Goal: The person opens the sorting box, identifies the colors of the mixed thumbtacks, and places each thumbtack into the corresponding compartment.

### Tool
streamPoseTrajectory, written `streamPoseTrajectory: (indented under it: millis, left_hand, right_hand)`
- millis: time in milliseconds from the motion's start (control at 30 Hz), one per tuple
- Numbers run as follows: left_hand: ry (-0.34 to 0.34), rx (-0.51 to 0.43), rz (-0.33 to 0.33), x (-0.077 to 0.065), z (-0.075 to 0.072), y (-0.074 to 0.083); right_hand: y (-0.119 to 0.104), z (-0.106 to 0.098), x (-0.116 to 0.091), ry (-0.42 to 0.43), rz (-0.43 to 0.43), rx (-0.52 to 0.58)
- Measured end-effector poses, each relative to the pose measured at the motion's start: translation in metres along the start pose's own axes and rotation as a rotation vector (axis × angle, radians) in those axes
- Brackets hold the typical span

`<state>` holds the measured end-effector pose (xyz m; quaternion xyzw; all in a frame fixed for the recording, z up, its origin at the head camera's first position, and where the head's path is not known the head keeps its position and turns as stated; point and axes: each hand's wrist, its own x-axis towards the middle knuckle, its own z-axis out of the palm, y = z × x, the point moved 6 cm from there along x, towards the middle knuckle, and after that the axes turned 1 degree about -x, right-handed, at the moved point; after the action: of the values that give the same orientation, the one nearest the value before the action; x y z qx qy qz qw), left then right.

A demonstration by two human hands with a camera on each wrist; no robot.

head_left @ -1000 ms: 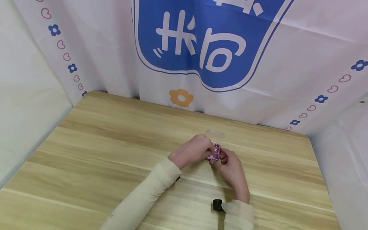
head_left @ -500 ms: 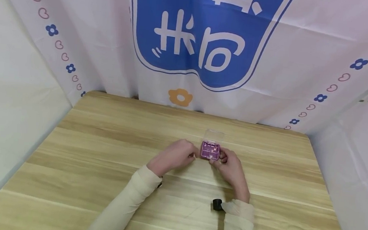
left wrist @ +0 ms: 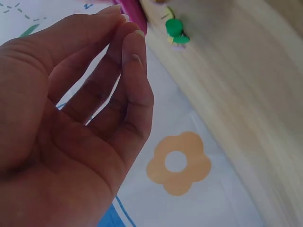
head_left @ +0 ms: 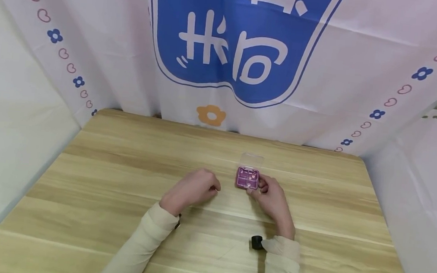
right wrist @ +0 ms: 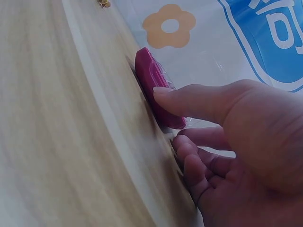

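Observation:
A small purple compartment box lies on the table with its clear hinged lid tipped back. Several small pale and reddish pieces sit in its compartments, too small to identify. My right hand holds the box's near right corner, its thumb against the purple side in the right wrist view. To the left, apart from the box, my left hand has bent fingers, thumb near the fingertips, and nothing visible between them. Beyond its fingertips, the left wrist view shows green and yellow thumbtacks on the table.
The wood-grain table meets a white cloth with a blue emblem at the back. White cloth walls stand at both sides. A black wrist device sits at the right cuff. Gold-coloured tacks show in the right wrist view.
My left hand has drawn out of the box and moved left and toward me, uncovering the compartments. My right hand still holds the box in nearly the same place.

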<state>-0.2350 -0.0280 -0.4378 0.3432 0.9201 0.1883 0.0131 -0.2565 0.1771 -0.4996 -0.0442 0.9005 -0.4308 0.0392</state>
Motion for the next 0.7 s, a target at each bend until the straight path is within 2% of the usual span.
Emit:
streamPoseTrajectory:
  millis: [200,700]
  left_hand:
    - [-0.013,0.022,-0.008,-0.002,0.01,-0.004]
    - [-0.01,0.011,-0.048,0.001,0.02,-0.007]
  right_hand:
    - [-0.004,0.002,0.0,-0.017,-0.014,-0.005]
    - [-0.005,0.0,-0.002,-0.013,-0.003,0.004]
